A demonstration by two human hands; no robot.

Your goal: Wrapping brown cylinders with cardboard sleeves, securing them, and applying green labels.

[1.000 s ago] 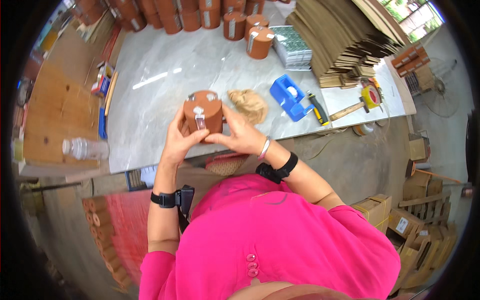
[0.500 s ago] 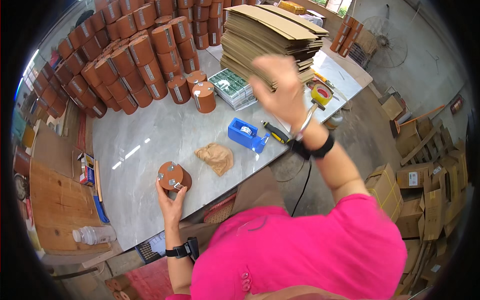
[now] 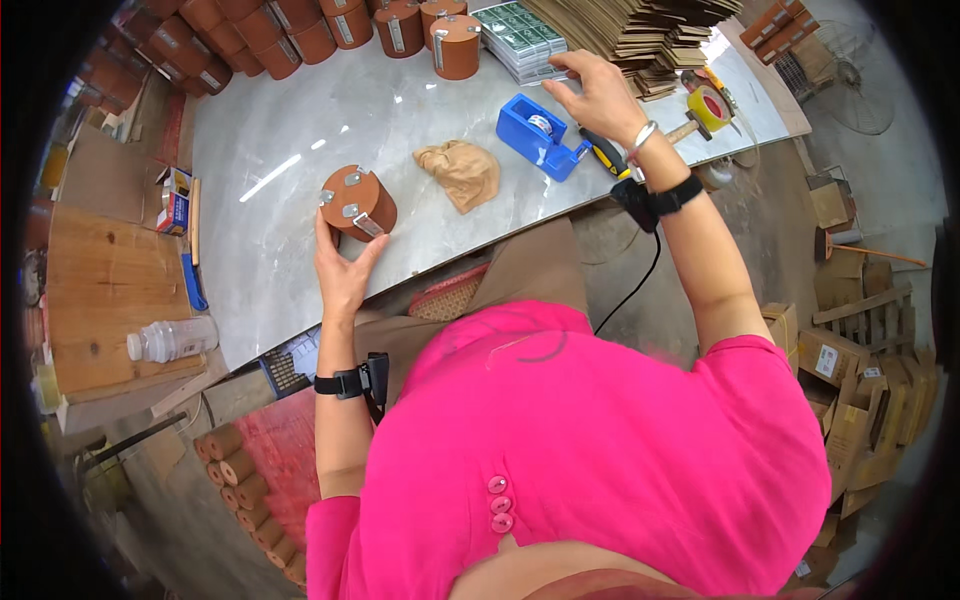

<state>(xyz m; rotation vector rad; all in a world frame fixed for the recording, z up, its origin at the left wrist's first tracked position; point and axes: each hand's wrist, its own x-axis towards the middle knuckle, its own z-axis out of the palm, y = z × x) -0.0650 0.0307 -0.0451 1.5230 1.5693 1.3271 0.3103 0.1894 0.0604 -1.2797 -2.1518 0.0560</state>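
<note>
A reddish-brown cylinder (image 3: 350,197) with small metal fittings on its top and a pale label plate on its side stands on the grey marbled table (image 3: 260,290). My left hand (image 3: 343,275) grips its near side, with thumb and fingers on either side. Over the near right corner of a pile of green-printed sheets (image 3: 515,40), my right hand (image 3: 607,103) is spread with thumb and fingers apart. Nothing shows in it; whether the fingertips touch the sheets I cannot tell. Between the two hands lie a crumpled tan cloth (image 3: 462,172) and a blue tape dispenser (image 3: 535,135).
Many similar cylinders (image 3: 275,40) are stacked at the far left. Cardboard sheets (image 3: 650,35) are piled at the far right. A screwdriver (image 3: 605,155) and a yellow tape roll (image 3: 708,108) lie near the table's right edge. A clear bottle (image 3: 175,340) lies on the wooden board at left.
My right hand has come down from in front of the cardboard pile to the green-printed sheets. My left hand stays on the cylinder. The whole view has tilted downward.
</note>
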